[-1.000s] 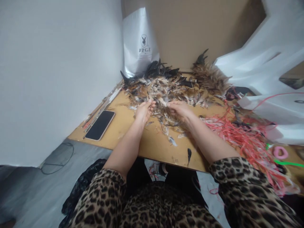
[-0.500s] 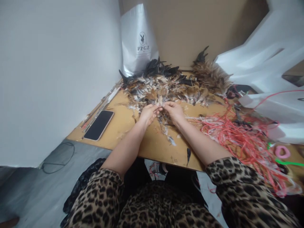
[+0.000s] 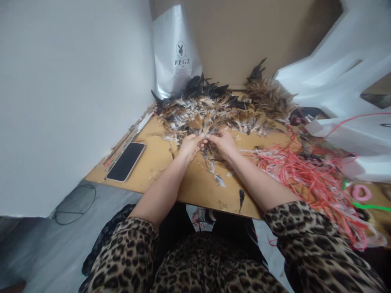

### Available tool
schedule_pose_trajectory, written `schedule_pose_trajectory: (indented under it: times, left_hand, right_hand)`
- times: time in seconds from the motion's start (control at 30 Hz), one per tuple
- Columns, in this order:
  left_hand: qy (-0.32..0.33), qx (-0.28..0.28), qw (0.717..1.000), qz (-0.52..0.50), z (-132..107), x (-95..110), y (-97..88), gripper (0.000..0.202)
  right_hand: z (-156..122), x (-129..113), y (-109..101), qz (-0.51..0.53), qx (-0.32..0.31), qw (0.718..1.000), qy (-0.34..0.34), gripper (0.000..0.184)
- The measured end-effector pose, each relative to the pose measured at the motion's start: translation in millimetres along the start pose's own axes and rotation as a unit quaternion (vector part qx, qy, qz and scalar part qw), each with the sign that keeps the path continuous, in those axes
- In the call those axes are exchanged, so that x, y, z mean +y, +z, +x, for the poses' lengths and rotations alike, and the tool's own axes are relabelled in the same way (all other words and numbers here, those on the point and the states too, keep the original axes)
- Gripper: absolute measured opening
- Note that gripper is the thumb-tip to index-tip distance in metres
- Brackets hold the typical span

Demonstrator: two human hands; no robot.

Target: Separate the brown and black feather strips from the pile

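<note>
Over the middle of the table point(image 3: 195, 183) my two hands meet, fingertips pinched close together. My left hand point(image 3: 192, 146) is closed on the pale base of some brown feathers point(image 3: 205, 124). Its partner, my right hand point(image 3: 224, 143), is closed at the same spot, thumb and fingers pressed on the feathers. Just behind lies a wide heap of loose feathers point(image 3: 195, 110), brown, white and black. Small bits of down and feather lie below my hands, close to the table's front edge.
A dark phone point(image 3: 126, 162) lies at left. Behind the heap stands a silver bag point(image 3: 175, 53). To the right are a tangle of pink and white string point(image 3: 311, 175), a bunch of brown feathers point(image 3: 271, 97), a pink ring point(image 3: 361, 193) and white bags point(image 3: 330, 73).
My right hand has shifted slightly, its thumb now nearer the left fingertips. More brown feather tips fan out above the fingers. The whole view has moved a little.
</note>
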State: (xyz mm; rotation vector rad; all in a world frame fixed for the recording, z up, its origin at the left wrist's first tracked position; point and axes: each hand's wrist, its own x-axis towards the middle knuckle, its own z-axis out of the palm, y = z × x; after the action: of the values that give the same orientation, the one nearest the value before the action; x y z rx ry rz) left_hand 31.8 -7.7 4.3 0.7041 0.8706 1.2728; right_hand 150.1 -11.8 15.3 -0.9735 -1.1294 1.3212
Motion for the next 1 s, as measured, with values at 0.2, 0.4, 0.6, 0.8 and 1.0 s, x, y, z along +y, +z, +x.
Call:
schedule_pose_trajectory:
  times: [0.2, 0.4, 0.6, 0.8, 1.0]
  left_hand:
    - [0.001, -0.005, 1.000, 0.024, -1, 0, 1.5, 0.009]
    - [-0.004, -0.004, 0.999, 0.037, -5, 4, 3.1, 0.008]
    - [0.010, -0.007, 0.996, 0.092, -5, 1, 4.6, 0.013]
    - [0.041, 0.010, 0.992, 0.115, -1, 0, 1.1, 0.014]
    - [0.059, 0.013, 0.994, 0.087, 3, 5, -6.1, 0.015]
  right_hand:
    - [2, 4, -3, -0.001, 0.018, 1.000, -0.008, 0.026]
    - [4, 4, -6, 0.000, 0.042, 0.999, -0.014, 0.025]
    - [6, 5, -8, -0.015, 0.041, 0.999, -0.007, 0.028]
    - [7, 6, -9, -0.037, 0.039, 0.999, -0.004, 0.029]
    - [7, 0, -19, -0.117, 0.040, 0.992, 0.017, 0.026]
